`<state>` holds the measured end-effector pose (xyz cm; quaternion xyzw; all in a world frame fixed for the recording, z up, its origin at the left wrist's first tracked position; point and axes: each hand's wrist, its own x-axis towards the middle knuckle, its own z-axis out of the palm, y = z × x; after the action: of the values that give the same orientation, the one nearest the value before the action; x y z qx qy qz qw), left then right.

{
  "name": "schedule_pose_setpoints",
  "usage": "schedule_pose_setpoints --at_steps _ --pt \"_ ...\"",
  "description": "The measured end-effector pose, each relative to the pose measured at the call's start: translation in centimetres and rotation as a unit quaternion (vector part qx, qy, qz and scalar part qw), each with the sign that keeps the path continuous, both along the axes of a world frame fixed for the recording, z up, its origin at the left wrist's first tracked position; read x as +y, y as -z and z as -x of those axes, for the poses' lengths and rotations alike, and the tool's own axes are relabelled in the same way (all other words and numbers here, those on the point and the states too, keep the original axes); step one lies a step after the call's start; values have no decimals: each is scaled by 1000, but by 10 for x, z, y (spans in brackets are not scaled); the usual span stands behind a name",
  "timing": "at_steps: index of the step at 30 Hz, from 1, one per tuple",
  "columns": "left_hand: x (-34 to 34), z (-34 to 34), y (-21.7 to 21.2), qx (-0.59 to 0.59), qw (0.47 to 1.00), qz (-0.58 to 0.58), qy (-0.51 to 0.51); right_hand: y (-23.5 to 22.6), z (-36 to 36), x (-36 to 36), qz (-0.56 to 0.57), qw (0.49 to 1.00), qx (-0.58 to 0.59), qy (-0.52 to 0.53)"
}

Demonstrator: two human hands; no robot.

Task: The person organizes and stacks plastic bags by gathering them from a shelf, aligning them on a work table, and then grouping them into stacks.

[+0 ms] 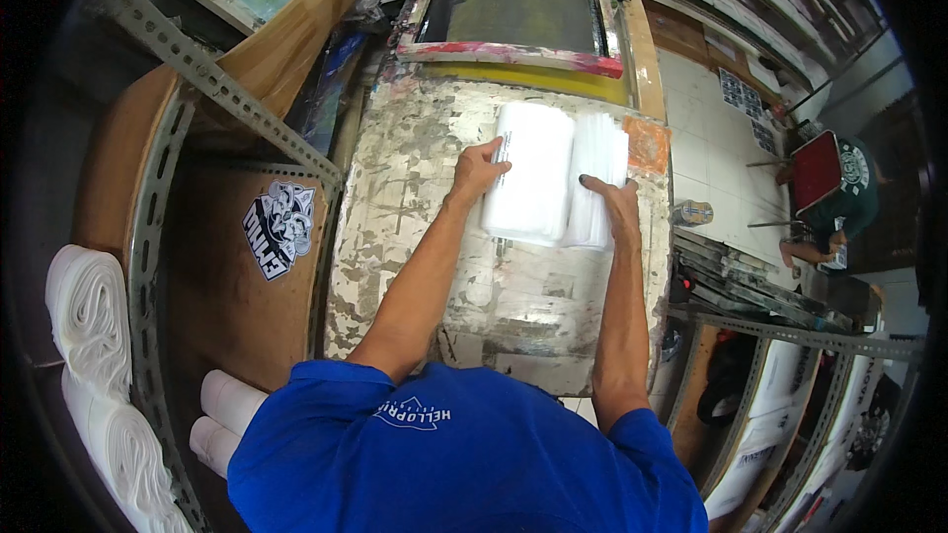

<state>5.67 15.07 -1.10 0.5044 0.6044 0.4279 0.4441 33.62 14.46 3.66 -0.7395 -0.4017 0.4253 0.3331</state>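
Two stacks of thin white plastic sheets or bags lie side by side on a paint-worn table [395, 227]. My left hand [481, 171] grips the outer edge of the left stack [538, 173], its thumb on top and its fingers toward the side. At the outer edge of the right stack [591, 197], my right hand [616, 199] has its dark-tipped thumb on top; the other fingers curl round the side. The stacks touch or nearly touch along the middle. Small dark print shows beside my left fingers.
A paint-stained screen printing frame [509, 54] stands at the table's far end. White rolls [89, 306] sit at the left by a perforated metal rack post [148, 266]. Shelves [750, 405] stand at the right. Beyond, a person [854, 188] sits near a red chair [818, 170].
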Motion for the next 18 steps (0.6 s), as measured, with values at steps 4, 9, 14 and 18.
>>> schedule_pose_setpoints --at_steps 4,9,14,18 --pt "13 -10 2 123 989 56 -64 -9 4 5 -20 998 -51 -8" --pt "17 -13 -10 88 987 135 -14 -30 12 1 -6 1000 -12 -10" --pt "21 -19 -22 129 974 187 -7 -41 17 1 -1 1000 -24 2" --pt "22 -27 -30 165 971 168 -31 -46 19 -1 5 1000 -5 -21"
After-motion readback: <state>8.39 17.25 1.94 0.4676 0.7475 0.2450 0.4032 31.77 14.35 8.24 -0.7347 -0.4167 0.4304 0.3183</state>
